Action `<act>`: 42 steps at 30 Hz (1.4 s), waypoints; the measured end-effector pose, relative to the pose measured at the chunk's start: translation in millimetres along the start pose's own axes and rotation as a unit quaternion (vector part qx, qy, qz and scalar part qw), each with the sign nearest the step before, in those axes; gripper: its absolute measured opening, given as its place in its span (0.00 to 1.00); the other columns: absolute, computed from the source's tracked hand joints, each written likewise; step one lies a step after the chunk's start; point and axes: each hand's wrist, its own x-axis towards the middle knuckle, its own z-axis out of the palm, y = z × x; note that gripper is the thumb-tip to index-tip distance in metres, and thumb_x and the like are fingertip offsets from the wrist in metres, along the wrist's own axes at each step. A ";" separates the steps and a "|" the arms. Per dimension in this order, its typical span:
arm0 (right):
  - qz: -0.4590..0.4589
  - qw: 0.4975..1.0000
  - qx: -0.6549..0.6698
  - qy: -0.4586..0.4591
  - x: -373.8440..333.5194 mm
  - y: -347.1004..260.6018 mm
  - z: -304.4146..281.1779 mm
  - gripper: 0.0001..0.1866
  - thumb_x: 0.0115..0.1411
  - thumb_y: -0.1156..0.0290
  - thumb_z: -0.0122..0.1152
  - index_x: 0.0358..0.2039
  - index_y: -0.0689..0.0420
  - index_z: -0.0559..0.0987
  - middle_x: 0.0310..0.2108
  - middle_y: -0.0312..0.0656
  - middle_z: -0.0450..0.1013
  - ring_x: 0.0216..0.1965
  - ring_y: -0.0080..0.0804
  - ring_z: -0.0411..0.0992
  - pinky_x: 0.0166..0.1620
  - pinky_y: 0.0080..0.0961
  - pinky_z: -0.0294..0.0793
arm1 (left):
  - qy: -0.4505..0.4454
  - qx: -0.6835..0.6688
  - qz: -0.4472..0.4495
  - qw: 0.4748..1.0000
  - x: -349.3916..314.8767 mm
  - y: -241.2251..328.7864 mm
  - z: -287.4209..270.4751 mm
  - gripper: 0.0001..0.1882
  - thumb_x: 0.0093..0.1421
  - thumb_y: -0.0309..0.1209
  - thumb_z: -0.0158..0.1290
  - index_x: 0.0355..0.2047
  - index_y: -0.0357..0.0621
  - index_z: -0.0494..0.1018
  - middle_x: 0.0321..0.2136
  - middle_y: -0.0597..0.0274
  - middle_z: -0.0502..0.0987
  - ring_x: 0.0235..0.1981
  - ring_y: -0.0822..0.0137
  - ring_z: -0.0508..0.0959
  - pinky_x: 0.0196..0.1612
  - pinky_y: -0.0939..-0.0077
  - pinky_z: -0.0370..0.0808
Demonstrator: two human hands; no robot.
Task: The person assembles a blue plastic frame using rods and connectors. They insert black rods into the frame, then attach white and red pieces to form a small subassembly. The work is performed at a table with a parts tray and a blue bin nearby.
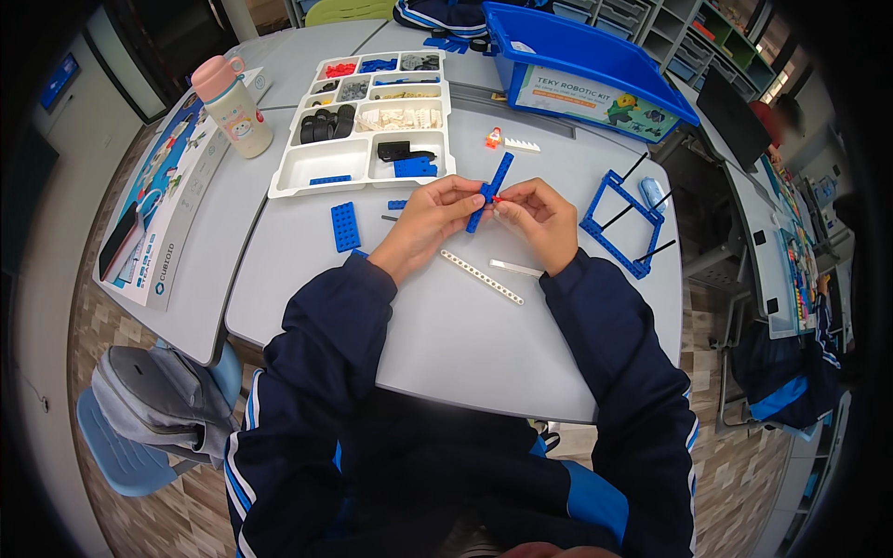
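Observation:
Between my two hands, above the grey table, is a blue toy building beam (pixel 502 170) with another blue piece across it. My left hand (pixel 433 219) is closed round its left side, thumb and fingers pinching it. From the right, my right hand (pixel 539 219) pinches a small red connector peg (pixel 497 199) against the beam. Just below my hands lie a long white beam with holes (pixel 482 277) and a shorter white beam (pixel 514 268), partly behind my right wrist. A blue studded plate (pixel 345 227) rests left of my left hand.
A white sorting tray (pixel 279 183) of parts stands far left of my hands. Behind them is a blue bin (pixel 595 46). A blue frame with black axles (pixel 625 223) lies right. A small figure (pixel 493 138), a bottle (pixel 233 112) and a box (pixel 177 223) are also out.

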 end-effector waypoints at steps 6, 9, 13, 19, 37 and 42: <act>0.112 0.987 0.098 -0.058 5.4 4.2 -10.9 0.06 0.60 0.80 0.66 0.36 0.63 0.77 0.37 0.41 0.79 0.38 0.24 0.77 0.43 0.20 0.75 | 0.005 0.038 0.015 0.999 -0.7 0.8 -0.9 0.13 0.64 0.26 0.57 0.48 0.38 0.73 0.43 0.59 0.78 0.46 0.69 0.78 0.50 0.76 0.74; 0.110 0.988 0.098 -0.053 6.0 7.6 -12.0 0.05 0.60 0.80 0.65 0.36 0.63 0.77 0.37 0.41 0.78 0.37 0.22 0.76 0.44 0.20 0.75 | 0.018 0.032 0.018 0.999 1.0 1.2 0.0 0.15 0.64 0.29 0.58 0.50 0.39 0.73 0.40 0.62 0.77 0.41 0.73 0.76 0.45 0.79 0.72; 0.062 0.993 0.094 -0.044 5.0 9.7 -9.9 0.05 0.61 0.80 0.64 0.36 0.63 0.77 0.37 0.41 0.77 0.38 0.22 0.74 0.44 0.20 0.74 | 0.044 0.009 0.019 0.999 3.5 0.1 3.4 0.16 0.64 0.34 0.58 0.49 0.38 0.74 0.33 0.69 0.74 0.32 0.78 0.70 0.37 0.82 0.68; 0.084 0.989 0.094 -0.072 3.5 3.4 -9.1 0.07 0.59 0.80 0.65 0.38 0.63 0.77 0.40 0.41 0.76 0.41 0.24 0.73 0.47 0.21 0.73 | 0.017 0.129 0.052 0.990 -2.2 -0.7 6.9 0.15 0.63 0.35 0.60 0.44 0.38 0.78 0.26 0.73 0.70 0.27 0.80 0.62 0.31 0.84 0.59; 0.049 0.983 0.084 -0.154 1.7 -1.6 -10.5 0.16 0.55 0.81 0.69 0.45 0.65 0.80 0.44 0.42 0.75 0.47 0.32 0.76 0.55 0.32 0.75 | -0.081 0.021 -0.093 0.992 1.1 0.8 -8.8 0.11 0.60 0.32 0.64 0.32 0.36 0.78 0.27 0.63 0.76 0.26 0.78 0.68 0.30 0.85 0.64; 0.042 0.989 0.063 -0.124 -1.6 -5.2 -7.1 0.15 0.54 0.81 0.69 0.43 0.67 0.80 0.42 0.43 0.76 0.46 0.32 0.77 0.55 0.32 0.77 | -0.091 0.022 -0.092 0.991 0.1 1.7 -10.8 0.08 0.60 0.31 0.63 0.32 0.38 0.78 0.30 0.63 0.77 0.28 0.78 0.70 0.31 0.84 0.66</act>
